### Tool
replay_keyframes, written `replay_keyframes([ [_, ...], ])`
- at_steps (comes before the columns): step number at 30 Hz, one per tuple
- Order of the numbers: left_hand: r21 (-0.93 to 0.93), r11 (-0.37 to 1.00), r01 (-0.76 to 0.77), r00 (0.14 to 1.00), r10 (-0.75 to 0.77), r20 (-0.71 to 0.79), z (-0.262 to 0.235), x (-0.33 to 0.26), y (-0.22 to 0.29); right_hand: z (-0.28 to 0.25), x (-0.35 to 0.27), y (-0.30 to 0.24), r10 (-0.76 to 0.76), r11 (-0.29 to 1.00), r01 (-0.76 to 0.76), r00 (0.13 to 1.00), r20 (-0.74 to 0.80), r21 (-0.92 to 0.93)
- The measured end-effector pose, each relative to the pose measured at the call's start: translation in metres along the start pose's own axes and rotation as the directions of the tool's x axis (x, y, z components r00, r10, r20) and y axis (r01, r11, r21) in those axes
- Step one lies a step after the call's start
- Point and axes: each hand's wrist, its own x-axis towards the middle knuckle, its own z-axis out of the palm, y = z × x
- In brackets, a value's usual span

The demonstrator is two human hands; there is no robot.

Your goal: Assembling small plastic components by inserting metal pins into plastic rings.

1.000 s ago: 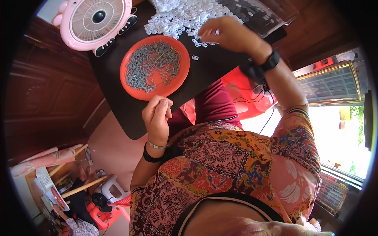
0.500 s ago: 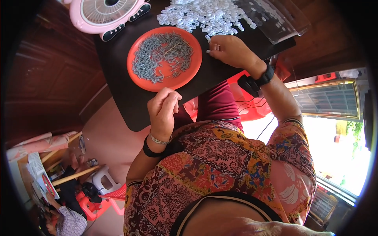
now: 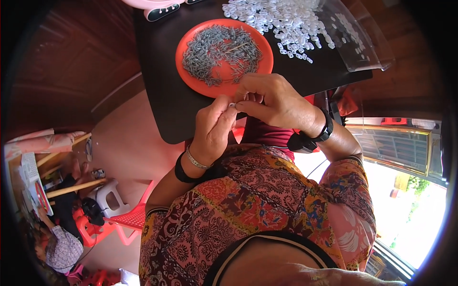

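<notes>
In front of my body, just off the near edge of the orange plate (image 3: 183, 78), my two hands meet at the fingertips. My right hand (image 3: 276, 100) pinches a small white plastic piece (image 3: 232, 105) between thumb and fingers. Against that piece press the closed thumb and forefinger of my left hand (image 3: 213, 126); whatever else its curled fingers hold is hidden. Many small grey screws (image 3: 205, 50) lie heaped on the plate, with a thin tan stick (image 3: 234, 47) among them. Beyond it spreads a pile of white plastic pieces (image 3: 286, 24), oval with holes.
The dark table (image 3: 160, 100) carries all this. A clear plastic bin (image 3: 355, 43) with some white pieces stands at the far right, and a pink fan base (image 3: 162, 10) at the far left. On the floor to the left are a red chair (image 3: 130, 218) and another person (image 3: 64, 248).
My right hand has come from beside the white pile, bringing a white piece to my left hand. My left hand has shifted slightly right. The whole view has swung a little.
</notes>
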Motion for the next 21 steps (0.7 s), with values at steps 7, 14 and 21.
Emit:
replay_keyframes([
  [7,0.012,0.997,-0.080,0.996,0.081,-0.049,-0.004,-0.002,-0.002,-0.013,0.016,-0.007,0.004,1.000,-0.004,0.991,0.135,-0.001],
  [14,-0.086,0.994,-0.063,0.995,0.056,-0.087,-0.007,-0.001,-0.002,-0.027,0.050,0.039,0.072,0.906,-0.043,0.996,0.055,-0.421],
  [21,-0.085,0.992,-0.096,0.992,0.089,-0.086,-0.003,0.001,-0.004,-0.013,0.064,0.051,0.091,0.692,0.059,0.981,0.169,-0.720],
])
